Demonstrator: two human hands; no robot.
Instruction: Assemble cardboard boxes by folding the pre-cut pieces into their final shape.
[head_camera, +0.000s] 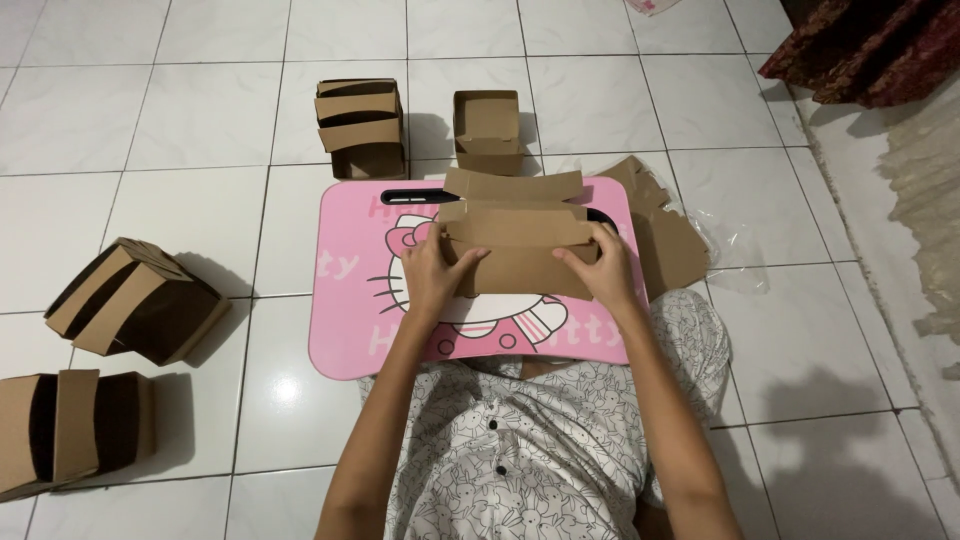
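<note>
Brown cardboard box blank (520, 235), partly folded: plain kraft colour, long flaps raised at the far side, notched corners, front panel lying flat toward the body. Resting on a pink lap table (350, 330) with a cartoon cat print and a black handle slot at its far edge.

Left hand (432, 275) pressed on the near-left corner of the blank, fingers together and curled over the flap edge, thumb laid across the front panel. Right hand (600, 268) mirrored on the near-right corner, fingers together and bent onto the fold, thumb pointing inward along the panel. Both clamped on the cardboard, with bare panel between the two thumbs.

Beyond the fingertips: a stack of nested finished boxes (360, 128) and a single open box (487, 130), both on white floor tiles (200, 110), just past the table's far edge. Right of the right-hand fingers: flat unfolded blanks (668, 240) overlapping the table's right edge, on clear plastic wrap (735, 245). Well to the left of the left-hand fingers: two more clusters of folded boxes (135, 300) and (70, 430), with bare tile between them and the table. Pink surface exposed left of the left hand. Dark red patterned cloth (870, 45) far off to the right.
</note>
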